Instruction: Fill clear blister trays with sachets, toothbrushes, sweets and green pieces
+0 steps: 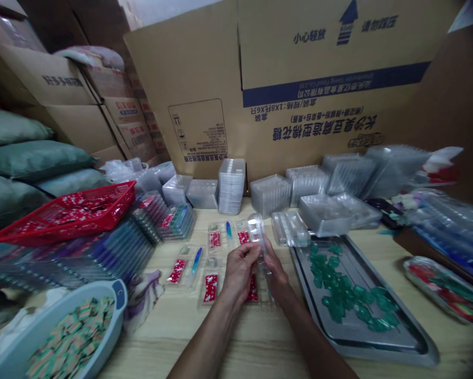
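In the middle of the table, my right hand (275, 266) grips a clear plastic tray (256, 225) from its right side; whether it is one tray or a few nested together I cannot tell. My left hand (237, 271) is closed, its fingertips pinching the near left edge of that tray. Several clear trays lie flat around and below my hands. One tray to the left holds a red-and-white packet (177, 271) and a blue pen-shaped item (197, 259). Another red packet (210, 287) lies in a tray by my left wrist.
A metal tray (305, 266) with green pieces (337, 281) lies to the right. Stacked clear trays (232, 187) line the back before a large carton (197, 68). To the left stand a red basket (58, 234) on filled trays and a blue basin (120, 302) of small striped pieces.
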A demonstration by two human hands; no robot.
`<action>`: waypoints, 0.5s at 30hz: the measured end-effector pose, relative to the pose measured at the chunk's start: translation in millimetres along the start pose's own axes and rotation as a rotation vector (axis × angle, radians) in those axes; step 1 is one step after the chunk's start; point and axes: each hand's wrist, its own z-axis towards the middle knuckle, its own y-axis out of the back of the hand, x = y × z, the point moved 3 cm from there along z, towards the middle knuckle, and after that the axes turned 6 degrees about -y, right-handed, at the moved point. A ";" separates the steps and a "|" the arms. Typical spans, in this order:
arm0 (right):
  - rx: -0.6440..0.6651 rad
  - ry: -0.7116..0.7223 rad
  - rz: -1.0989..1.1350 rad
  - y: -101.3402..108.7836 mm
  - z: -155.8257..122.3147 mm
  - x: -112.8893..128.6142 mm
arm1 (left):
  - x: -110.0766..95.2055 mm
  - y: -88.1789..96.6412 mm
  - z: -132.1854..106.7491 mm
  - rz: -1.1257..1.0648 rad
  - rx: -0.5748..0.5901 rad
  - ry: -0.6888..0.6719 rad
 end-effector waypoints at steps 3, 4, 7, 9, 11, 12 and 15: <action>0.004 -0.029 -0.001 -1.8 -0.7 2.1 | -0.7 0.5 -0.4 -0.013 0.011 0.012; 0.001 -0.037 0.002 -2.0 -1.1 2.7 | -0.8 0.7 -0.5 -0.020 0.012 0.014; 0.003 -0.039 0.010 -2.7 -2.1 4.4 | -1.1 0.6 -0.9 -0.031 0.013 0.017; 0.016 -0.029 0.013 -3.2 -2.5 5.2 | -0.8 0.1 -0.9 -0.030 0.012 0.017; 0.022 -0.017 0.017 -3.4 -2.3 5.4 | -0.3 -0.3 -0.3 -0.026 0.007 0.014; 0.015 -0.011 0.019 -3.1 -2.0 5.3 | 0.1 -0.3 0.2 -0.025 0.004 0.012; -0.006 -0.023 0.013 -2.7 -1.1 4.1 | 1.3 0.1 1.4 -0.010 -0.011 0.007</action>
